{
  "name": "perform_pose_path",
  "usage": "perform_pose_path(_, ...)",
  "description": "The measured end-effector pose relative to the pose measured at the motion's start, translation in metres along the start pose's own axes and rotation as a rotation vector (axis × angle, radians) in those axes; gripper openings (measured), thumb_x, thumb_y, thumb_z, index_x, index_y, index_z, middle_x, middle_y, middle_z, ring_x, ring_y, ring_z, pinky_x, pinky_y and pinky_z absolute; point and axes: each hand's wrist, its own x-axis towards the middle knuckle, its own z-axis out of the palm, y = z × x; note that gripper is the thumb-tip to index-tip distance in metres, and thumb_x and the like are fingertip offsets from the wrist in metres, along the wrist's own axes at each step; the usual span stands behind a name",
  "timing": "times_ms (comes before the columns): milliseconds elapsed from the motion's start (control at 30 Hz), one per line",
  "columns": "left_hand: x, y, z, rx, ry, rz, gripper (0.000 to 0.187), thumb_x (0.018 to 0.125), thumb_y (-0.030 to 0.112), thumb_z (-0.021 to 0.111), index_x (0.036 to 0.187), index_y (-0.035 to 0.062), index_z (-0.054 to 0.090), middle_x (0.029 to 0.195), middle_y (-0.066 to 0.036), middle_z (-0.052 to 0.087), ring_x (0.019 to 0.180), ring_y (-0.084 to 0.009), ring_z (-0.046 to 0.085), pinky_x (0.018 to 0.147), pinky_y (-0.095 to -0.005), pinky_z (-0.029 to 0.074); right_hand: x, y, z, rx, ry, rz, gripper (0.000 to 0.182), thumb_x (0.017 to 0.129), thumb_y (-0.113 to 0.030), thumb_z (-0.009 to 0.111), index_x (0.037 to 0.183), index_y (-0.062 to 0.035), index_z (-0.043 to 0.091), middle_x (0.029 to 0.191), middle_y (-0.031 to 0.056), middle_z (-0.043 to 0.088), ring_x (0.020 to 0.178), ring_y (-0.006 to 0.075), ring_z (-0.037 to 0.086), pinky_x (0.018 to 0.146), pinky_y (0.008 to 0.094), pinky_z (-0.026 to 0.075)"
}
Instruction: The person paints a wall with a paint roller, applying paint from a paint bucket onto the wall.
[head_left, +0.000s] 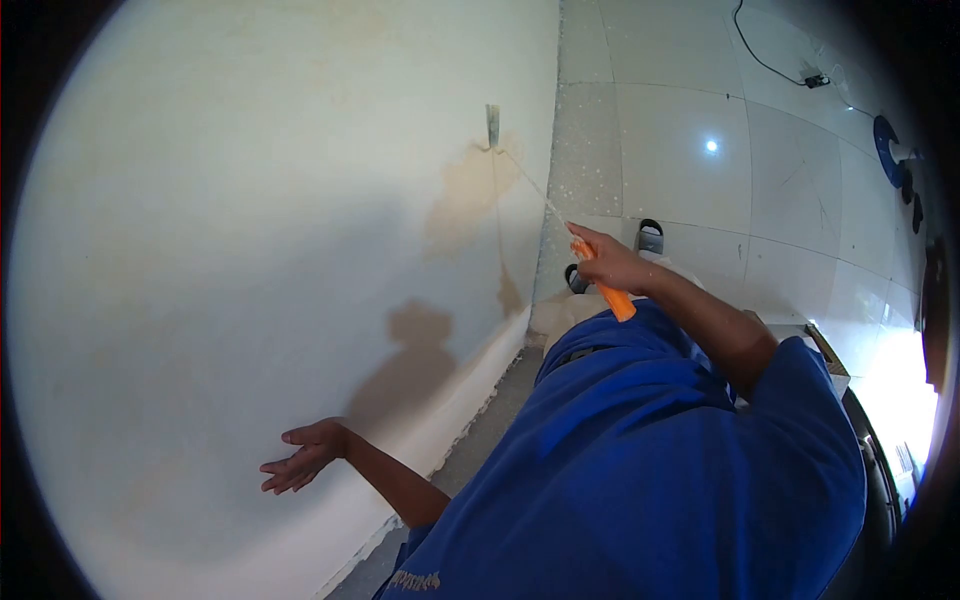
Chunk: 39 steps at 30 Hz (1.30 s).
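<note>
My right hand [607, 262] is wrapped round the orange handle of a long-rod tool [615, 302], the index finger stretched along it. Its thin rod slants up and left to the pale wall [250, 150]. At the rod's far end a narrow grey-green piece [492, 125] shows against the wall, just above a damp tan patch [465, 195]. The kind of tool I cannot tell. Lower left, my left hand [305, 456] is held out in front of the wall with its fingers spread and nothing in it.
Large tiles cover the floor [690, 160], with white specks along the wall's foot. My slippered feet [650, 237] stand near the wall. A black cable with a small box [816, 81] lies at the upper right, near a round blue object [886, 150]. A box-like thing [828, 350] stands behind my right arm.
</note>
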Motion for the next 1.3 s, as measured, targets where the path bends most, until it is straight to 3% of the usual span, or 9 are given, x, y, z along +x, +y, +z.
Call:
perform_pose_path(233, -0.001, -0.003, 0.001, -0.004, 0.005, 0.009, 0.060, 0.092, 0.041, 0.040, 0.142, 0.0122, 0.025, 0.151, -0.016, 0.008, 0.137, -0.0418, 0.004, 0.104, -0.0613, 0.002, 0.065, 0.047, -0.008, 0.048, 0.092, 0.015, 0.079, 0.070, -0.004, 0.056, 0.141, 0.0013, 0.022, 0.080, 0.0098, 0.055, 0.064, 0.0145, 0.052, 0.060, 0.0277, 0.046)
perform_pose_path(433, -0.001, -0.004, 0.001, 0.013, -0.014, -0.009, 0.060, 0.092, 0.042, 0.040, 0.142, 0.0116, 0.024, 0.151, -0.017, 0.008, 0.137, -0.0421, 0.004, 0.104, -0.0614, 0.002, 0.115, 0.048, -0.022, 0.146, 0.119, 0.108, 0.081, 0.070, 0.000, 0.053, 0.143, -0.0005, 0.018, 0.078, 0.0076, 0.052, 0.064, 0.0139, 0.049, 0.057, 0.0255, 0.043)
perform_pose_path(733, -0.001, 0.004, 0.000, 0.023, -0.008, 0.019, 0.059, 0.093, 0.041, 0.037, 0.142, 0.0113, 0.023, 0.151, -0.017, 0.007, 0.137, -0.0416, 0.002, 0.104, -0.0614, 0.001, 0.063, 0.046, -0.014, 0.157, 0.028, 0.071, 0.079, 0.070, 0.000, 0.055, 0.141, 0.0023, 0.020, 0.084, 0.0101, 0.054, 0.068, 0.0150, 0.052, 0.060, 0.0274, 0.045)
perform_pose_path(867, 0.000, 0.002, 0.001, 0.020, -0.009, 0.005, 0.059, 0.093, 0.041, 0.037, 0.142, 0.0113, 0.023, 0.151, -0.017, 0.007, 0.138, -0.0413, 0.002, 0.104, -0.0612, 0.002, 0.087, 0.055, -0.022, 0.066, 0.034, 0.099, 0.079, 0.070, -0.002, 0.056, 0.141, 0.0012, 0.021, 0.087, 0.0118, 0.054, 0.068, 0.0160, 0.053, 0.061, 0.0279, 0.045)
perform_pose_path(1000, -0.001, 0.001, 0.000, 0.023, -0.014, 0.003, 0.060, 0.093, 0.042, 0.037, 0.142, 0.0111, 0.023, 0.151, -0.017, 0.007, 0.138, -0.0412, 0.002, 0.104, -0.0611, 0.002, 0.116, 0.050, -0.035, 0.043, 0.063, 0.139, 0.079, 0.070, -0.004, 0.057, 0.140, 0.0010, 0.023, 0.082, 0.0102, 0.055, 0.068, 0.0169, 0.053, 0.060, 0.0291, 0.045)
perform_pose_path(1300, -0.001, -0.001, 0.002, 0.040, -0.004, 0.008, 0.061, 0.093, 0.044, 0.037, 0.143, 0.0117, 0.023, 0.151, -0.016, 0.007, 0.137, -0.0416, 0.003, 0.104, -0.0613, 0.003, 0.066, 0.031, -0.035, -0.013, -0.048, 0.118, 0.078, 0.071, -0.003, 0.056, 0.141, 0.0009, 0.020, 0.078, 0.0086, 0.053, 0.064, 0.0142, 0.052, 0.056, 0.0270, 0.044)
